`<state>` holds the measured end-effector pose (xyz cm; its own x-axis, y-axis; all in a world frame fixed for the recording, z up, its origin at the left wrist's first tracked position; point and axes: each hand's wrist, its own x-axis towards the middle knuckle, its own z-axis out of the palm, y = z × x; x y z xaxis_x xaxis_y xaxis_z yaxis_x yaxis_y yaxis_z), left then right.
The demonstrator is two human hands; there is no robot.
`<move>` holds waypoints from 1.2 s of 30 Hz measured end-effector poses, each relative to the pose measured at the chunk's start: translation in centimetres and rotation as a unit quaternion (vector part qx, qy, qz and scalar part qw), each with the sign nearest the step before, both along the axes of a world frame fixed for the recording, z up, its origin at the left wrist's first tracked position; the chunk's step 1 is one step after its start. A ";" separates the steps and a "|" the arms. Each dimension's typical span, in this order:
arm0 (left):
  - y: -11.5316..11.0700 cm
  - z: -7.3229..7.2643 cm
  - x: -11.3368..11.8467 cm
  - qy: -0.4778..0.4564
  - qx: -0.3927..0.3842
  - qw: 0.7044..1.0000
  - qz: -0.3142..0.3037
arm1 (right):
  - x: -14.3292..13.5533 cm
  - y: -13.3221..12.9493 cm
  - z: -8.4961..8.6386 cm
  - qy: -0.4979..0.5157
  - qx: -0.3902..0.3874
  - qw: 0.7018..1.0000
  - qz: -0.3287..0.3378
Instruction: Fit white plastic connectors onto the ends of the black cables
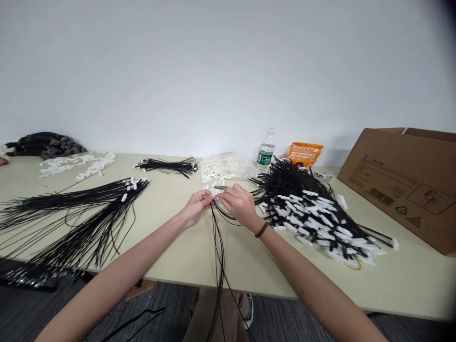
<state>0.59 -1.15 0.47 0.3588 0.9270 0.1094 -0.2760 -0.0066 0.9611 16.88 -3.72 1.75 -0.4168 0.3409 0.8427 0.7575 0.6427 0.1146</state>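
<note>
In the middle of the table, my left hand (198, 205) pinches a small white connector (214, 190) between thumb and fingers. My right hand (239, 203) is close beside it, its fingers closed on black wires (228, 214) at the connector. Several of these thin black wires hang from the fingertips over the table's front edge. Others run right, behind my right hand. Whether a wire end sits inside the connector is hidden by the fingers. Just beyond my hands are loose white connectors (206, 176) and a clear plastic bag (231, 166) with white pieces in it.
Wire bundles (96, 223) lie at the left, another (167, 166) at the back. To the right is a big pile of black cables with white connectors (313, 216). A water bottle (266, 151), an orange packet (305, 154) and a cardboard box (399, 175) stand behind and right.
</note>
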 end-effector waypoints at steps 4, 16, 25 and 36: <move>0.0 0.1 0.0 0.001 -0.002 1.000 -0.002 | 0.0 0.0 -0.1 -0.010 -0.012 1.000 0.001; -0.5 0.2 0.1 0.010 0.013 1.000 -0.003 | -0.1 -0.1 -0.1 -0.014 -0.036 0.999 0.004; -0.3 0.6 0.3 -0.014 -0.024 0.999 0.030 | -0.2 0.0 0.1 0.032 -0.042 0.998 0.028; -0.1 0.6 -0.2 -0.067 -0.093 0.992 0.049 | -1.1 -0.2 -1.0 -0.147 0.023 0.987 0.055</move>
